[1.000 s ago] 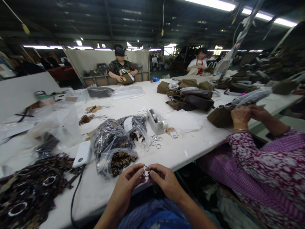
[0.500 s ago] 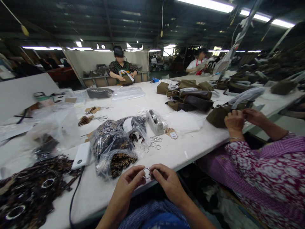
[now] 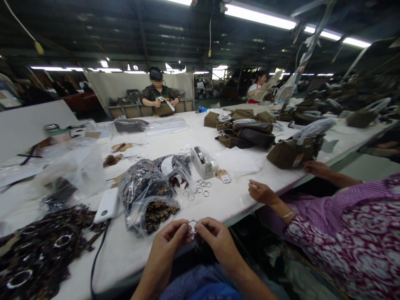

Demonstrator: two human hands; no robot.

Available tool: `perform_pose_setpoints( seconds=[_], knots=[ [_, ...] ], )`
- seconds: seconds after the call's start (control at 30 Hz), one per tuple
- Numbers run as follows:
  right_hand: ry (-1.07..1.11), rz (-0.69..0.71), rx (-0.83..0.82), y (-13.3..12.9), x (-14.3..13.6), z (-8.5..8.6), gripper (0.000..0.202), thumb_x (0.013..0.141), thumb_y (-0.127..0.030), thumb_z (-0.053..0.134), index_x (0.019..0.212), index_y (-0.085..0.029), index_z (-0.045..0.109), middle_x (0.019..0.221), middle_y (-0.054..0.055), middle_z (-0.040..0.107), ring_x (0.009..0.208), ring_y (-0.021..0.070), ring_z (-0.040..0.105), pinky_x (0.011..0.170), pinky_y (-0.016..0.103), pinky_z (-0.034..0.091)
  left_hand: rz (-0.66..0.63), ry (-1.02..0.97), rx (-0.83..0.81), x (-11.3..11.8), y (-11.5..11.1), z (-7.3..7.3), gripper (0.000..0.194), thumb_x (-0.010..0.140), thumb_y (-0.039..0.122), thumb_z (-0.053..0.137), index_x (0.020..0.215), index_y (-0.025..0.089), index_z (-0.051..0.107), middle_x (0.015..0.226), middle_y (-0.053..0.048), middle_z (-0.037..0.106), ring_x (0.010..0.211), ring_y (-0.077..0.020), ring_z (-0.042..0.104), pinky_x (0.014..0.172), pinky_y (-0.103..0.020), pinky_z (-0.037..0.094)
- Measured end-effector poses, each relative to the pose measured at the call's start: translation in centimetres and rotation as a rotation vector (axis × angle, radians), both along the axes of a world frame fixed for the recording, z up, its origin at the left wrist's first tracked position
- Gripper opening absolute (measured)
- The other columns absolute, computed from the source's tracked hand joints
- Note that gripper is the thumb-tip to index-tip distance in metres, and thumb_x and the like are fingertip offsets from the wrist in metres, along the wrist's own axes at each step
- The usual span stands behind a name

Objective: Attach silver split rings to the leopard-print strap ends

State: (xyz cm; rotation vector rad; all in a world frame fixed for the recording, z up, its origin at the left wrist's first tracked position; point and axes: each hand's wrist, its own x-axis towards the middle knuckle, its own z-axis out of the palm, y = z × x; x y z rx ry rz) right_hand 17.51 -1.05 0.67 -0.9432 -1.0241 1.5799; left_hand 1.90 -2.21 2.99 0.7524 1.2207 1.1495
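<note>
A small silver ring (image 3: 193, 225) is held upright between my two hands, above the table's front edge. My left hand (image 3: 171, 241) pinches its left side with thumb and fingertips. On the other side, my right hand (image 3: 215, 239) is closed on the ring's right edge. Several loose metal rings (image 3: 203, 183) lie on the white table beyond my hands. Left of them rests a clear plastic bag (image 3: 146, 193) of leopard-print fabric. The tape dispenser (image 3: 201, 162) stands behind the loose rings, with a tagged brown card (image 3: 222, 176) beside it.
A white power bank (image 3: 106, 205) with a black cable and a pile of dark fabric with rings (image 3: 37, 254) lie left. Olive bags (image 3: 243, 127) are heaped behind. A person's hand (image 3: 261, 192) reaches over the edge at right; another person works across the table.
The neighbouring person's hands have separated, one moving left and down toward the table edge, the other beside the olive bag. My hands still hold the ring, barely shifted.
</note>
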Motion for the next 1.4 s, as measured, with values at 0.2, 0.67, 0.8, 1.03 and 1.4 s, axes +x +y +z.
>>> perform_pose_setpoints(
  seconds=[0.2, 0.67, 0.8, 1.03, 1.4],
  knots=[
    [0.025, -0.071, -0.021, -1.7, -0.4, -0.3, 0.034, 0.081, -0.049, 0.072, 0.079, -0.015, 0.069, 0.069, 0.001, 0.063, 0.064, 0.013, 0.055, 0.061, 0.023, 0.045, -0.039, -0.068, -0.033, -0.1, -1.8, -0.6, 0.034, 0.07, 0.041, 0.082, 0.095, 0.019, 0.075, 0.091, -0.005, 0.076, 0.091, -0.022, 0.07, 0.079, -0.027, 0.056],
    [-0.091, -0.047, 0.074, -4.8, -1.1, -2.5, 0.034, 0.087, -0.049, 0.065, 0.101, -0.019, 0.072, 0.093, 0.007, 0.072, 0.089, 0.0243, 0.067, 0.081, 0.033, 0.052, -0.002, 0.003, -0.013, -0.5, -4.6, -3.1, 0.036, 0.067, 0.04, 0.082, 0.092, 0.016, 0.073, 0.086, -0.006, 0.076, 0.081, -0.02, 0.068, 0.07, -0.024, 0.052],
    [-0.024, 0.036, 0.048, -4.7, -1.0, -3.2, 0.035, 0.087, -0.049, 0.064, 0.106, -0.02, 0.071, 0.097, 0.008, 0.073, 0.091, 0.0239, 0.068, 0.084, 0.035, 0.052, 0.027, -0.062, -0.052, -0.8, -4.6, -3.6, 0.038, 0.065, 0.04, 0.084, 0.093, 0.017, 0.072, 0.085, -0.006, 0.075, 0.079, -0.0189, 0.068, 0.07, -0.024, 0.053],
    [-0.199, 0.092, 0.134, -3.7, -0.9, -3.3, 0.035, 0.084, -0.039, 0.072, 0.113, -0.021, 0.067, 0.097, 0.007, 0.072, 0.09, 0.0229, 0.067, 0.082, 0.034, 0.052, -0.007, -0.206, -0.089, -1.7, -3.9, -3.4, 0.029, 0.07, 0.034, 0.081, 0.093, 0.018, 0.072, 0.093, -0.006, 0.073, 0.082, -0.0164, 0.066, 0.073, -0.023, 0.052],
    [-0.244, 0.006, 0.007, -1.9, -2.0, -4.1, 0.035, 0.085, -0.05, 0.065, 0.081, -0.015, 0.066, 0.059, -0.001, 0.06, 0.053, 0.0118, 0.053, 0.052, 0.022, 0.041, -0.094, -0.082, -0.056, -1.5, -2.2, -4.9, 0.027, 0.074, 0.038, 0.078, 0.093, 0.018, 0.073, 0.087, -0.004, 0.072, 0.082, -0.018, 0.065, 0.075, -0.025, 0.052]
  ],
)
